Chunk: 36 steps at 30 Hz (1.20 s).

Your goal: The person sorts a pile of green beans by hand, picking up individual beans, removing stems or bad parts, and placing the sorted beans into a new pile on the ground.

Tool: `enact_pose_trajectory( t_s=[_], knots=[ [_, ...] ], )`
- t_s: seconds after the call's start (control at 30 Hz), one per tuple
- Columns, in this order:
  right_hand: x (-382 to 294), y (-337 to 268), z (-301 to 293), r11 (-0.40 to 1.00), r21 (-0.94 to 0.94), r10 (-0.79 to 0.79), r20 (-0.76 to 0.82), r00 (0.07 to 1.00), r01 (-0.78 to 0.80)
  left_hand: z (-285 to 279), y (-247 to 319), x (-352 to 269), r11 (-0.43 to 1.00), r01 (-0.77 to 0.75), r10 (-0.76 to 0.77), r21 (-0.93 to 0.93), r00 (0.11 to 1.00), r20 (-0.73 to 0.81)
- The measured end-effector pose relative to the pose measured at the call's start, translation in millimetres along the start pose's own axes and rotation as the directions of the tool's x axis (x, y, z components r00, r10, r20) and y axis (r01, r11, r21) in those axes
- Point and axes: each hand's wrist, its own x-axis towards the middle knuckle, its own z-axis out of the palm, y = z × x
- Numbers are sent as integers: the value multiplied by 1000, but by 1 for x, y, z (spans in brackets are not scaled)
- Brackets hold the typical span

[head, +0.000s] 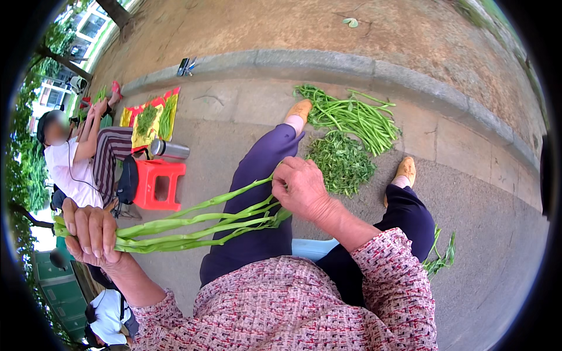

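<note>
My left hand (91, 234) is closed around the thick ends of several long green leafy-vegetable stalks (189, 218), which stretch across my left thigh. At their thin ends, my right hand (303, 186) pinches a stalk tip between thumb and fingers; its fingertips are partly hidden. A few green leaves (281, 216) remain on the stalks just below that hand. On the ground between my feet lies a heap of torn leaves (340, 162). Beyond it, touching its far side, is a pile of stripped green stalks (355, 116).
A red plastic stool (159, 184) with a steel flask (170, 149) beside it stands at left. A seated person (72, 158) handles greens near a red-yellow sheet (169, 98). A stone curb (307, 63) crosses ahead. More leafy stalks (441, 259) lie by my right leg.
</note>
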Motion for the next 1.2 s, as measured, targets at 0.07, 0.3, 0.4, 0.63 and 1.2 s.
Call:
enact_pose_trajectory(
  t_s=[0.07, 0.3, 0.4, 0.63, 1.2],
  knots=[
    [3, 4, -6, 998, 38, 57, -48, 997, -55, 6, -4, 3, 1000, 8, -8, 28, 1000, 5],
    [6, 25, -23, 767, 441, 503, 38, 864, -466, 33, -22, 17, 997, 19, -22, 81, 999, 38],
    [8, 29, -35, 513, 706, 608, 103, 788, -488, 38, -30, 20, 993, 37, -41, 111, 998, 40],
    [7, 33, -59, -34, 859, 764, 352, 540, -512, 54, -47, 27, 993, 56, -64, 102, 995, 76],
    [-13, 48, -72, 61, 835, 688, 361, 629, -547, 51, -55, 28, 994, 85, -87, 68, 996, 29]
  ],
)
